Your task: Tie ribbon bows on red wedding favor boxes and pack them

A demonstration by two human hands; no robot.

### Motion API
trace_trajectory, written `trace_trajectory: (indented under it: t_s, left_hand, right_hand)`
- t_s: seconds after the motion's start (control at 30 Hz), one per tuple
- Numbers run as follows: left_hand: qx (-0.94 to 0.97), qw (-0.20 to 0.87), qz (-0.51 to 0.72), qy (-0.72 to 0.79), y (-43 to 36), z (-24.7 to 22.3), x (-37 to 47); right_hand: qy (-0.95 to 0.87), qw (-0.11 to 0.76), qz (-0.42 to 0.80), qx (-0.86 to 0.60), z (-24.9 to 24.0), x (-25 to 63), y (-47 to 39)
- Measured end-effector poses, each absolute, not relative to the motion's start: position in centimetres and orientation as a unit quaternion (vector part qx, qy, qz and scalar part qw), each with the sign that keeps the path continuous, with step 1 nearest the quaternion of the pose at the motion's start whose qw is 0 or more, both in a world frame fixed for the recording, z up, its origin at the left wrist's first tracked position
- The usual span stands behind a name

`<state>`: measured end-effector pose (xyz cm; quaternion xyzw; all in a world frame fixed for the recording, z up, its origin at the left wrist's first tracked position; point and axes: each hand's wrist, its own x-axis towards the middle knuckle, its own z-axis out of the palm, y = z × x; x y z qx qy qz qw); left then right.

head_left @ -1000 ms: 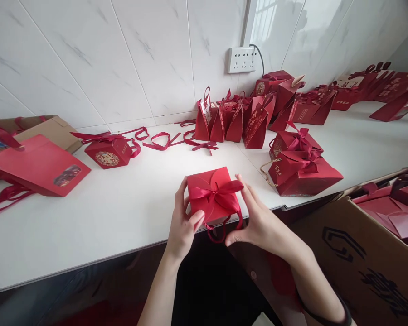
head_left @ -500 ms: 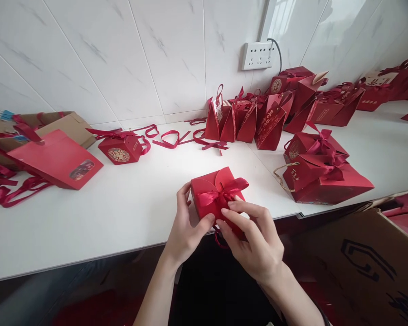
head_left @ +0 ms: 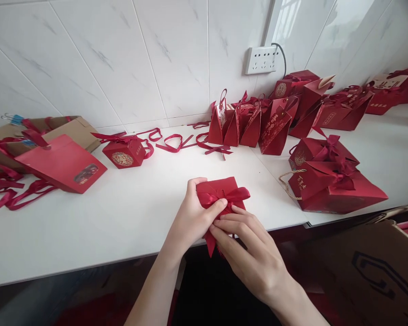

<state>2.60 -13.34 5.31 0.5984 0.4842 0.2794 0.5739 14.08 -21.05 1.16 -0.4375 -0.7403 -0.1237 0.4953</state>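
Observation:
A small red box [head_left: 221, 184] with a red ribbon bow [head_left: 238, 194] on its top lies at the front edge of the white table. My left hand [head_left: 199, 215] wraps round the box's left side, its thumb pressed on the bow's knot. Over the box's near side, my right hand [head_left: 250, 240] has its fingers bent and close together, by the ribbon under the knot; what its fingertips grip is hidden. A red ribbon tail [head_left: 210, 243] hangs below the fingers at the table edge.
On the white table [head_left: 129, 217], a red hexagonal box [head_left: 124, 154] and loose ribbons [head_left: 175, 144] lie behind at left. A large red box [head_left: 63, 163] stands far left. Several red boxes [head_left: 275, 127] line the wall. Two bow-tied boxes [head_left: 340, 192] sit right, above a cardboard box [head_left: 370, 267].
My left thumb has moved up onto the bow's knot. My right fingers have shifted slightly down and left. A ribbon tail now shows below them, and the view has shifted slightly.

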Motion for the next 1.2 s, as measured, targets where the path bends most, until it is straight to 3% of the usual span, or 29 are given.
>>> trace_trajectory:
  t_s: [0.43,0.53,0.6,0.67,0.73,0.8,0.93,1.2]
  left_hand:
    - [0.579,0.593,0.325,0.456,-12.9,3.5,2.4]
    - [0.588,0.558,0.357,0.465,-12.9,3.7,1.8]
    - [0.592,0.497,0.414,0.480,-12.8,3.8,1.4]
    - [0.610,0.435,0.432,0.502,-12.8,4.1,1.1]
    - [0.637,0.409,0.387,0.527,-12.9,4.4,1.0]
    - [0.649,0.414,0.338,0.541,-13.1,4.4,1.1]
    - [0.633,0.439,0.352,0.532,-13.4,3.8,1.2]
    - [0.602,0.446,0.419,0.513,-14.0,2.3,2.1]
  right_hand:
    - [-0.784,0.483,-0.088,-0.380,1.7,15.2,-21.3]
    - [-0.698,0.566,-0.067,-0.433,2.4,17.3,-21.3]
    - [-0.586,0.591,-0.005,-0.554,2.8,18.7,-20.5]
    - [-0.521,0.533,0.116,-0.656,3.0,19.8,-19.1]
    - [-0.513,0.454,0.238,-0.689,3.0,20.0,-17.8]
    - [-0.514,0.426,0.316,-0.674,3.0,19.7,-16.9]
    - [-0.509,0.482,0.388,-0.598,2.6,18.6,-16.8]
    - [-0.453,0.622,0.361,-0.527,-0.5,17.6,-17.1]
